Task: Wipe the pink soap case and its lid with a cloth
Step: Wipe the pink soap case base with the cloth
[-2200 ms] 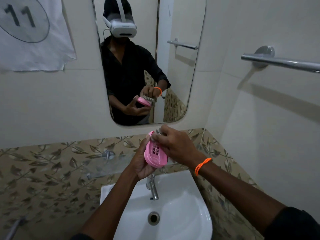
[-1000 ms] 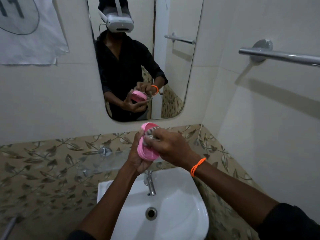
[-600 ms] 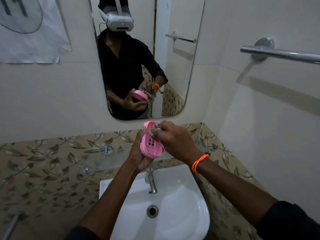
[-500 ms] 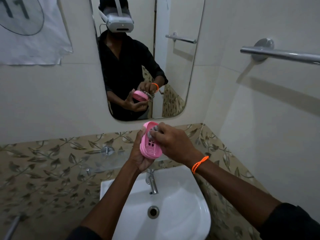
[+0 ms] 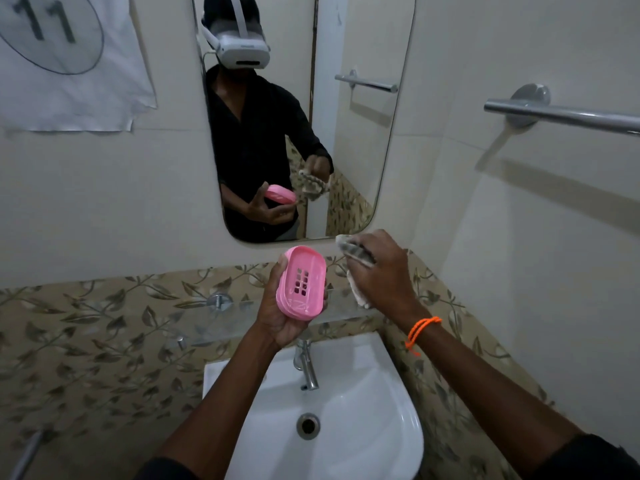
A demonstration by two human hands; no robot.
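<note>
Pink soap case [image 5: 302, 284]: held upright over the sink [image 5: 363, 403], hollow side with its drain slots facing the camera, long axis running near-to-far and tilted slightly right at the far end. Gripped from the left and beneath by the left hand [image 5: 280, 306], thumb on the left rim, fingers wrapped under the near end. Lid not identifiable as a separate piece.

Cloth [image 5: 356, 258]: bunched inside the curled fingers of the right hand [image 5: 381, 271], just right of the case and apart from it, with a clear gap between cloth and pink rim.

Key relation: case directly left of the cloth hand, at about the same height. Judged next move: short leftward travel of the right hand to bring cloth onto the cavity, then strokes along the long axis. Left hand nearer, serving as support only.

Surroundings: tap [image 5: 306, 367] below the case, mirror [image 5: 301, 116] beyond, towel bar [image 5: 561, 116] on the right wall.
</note>
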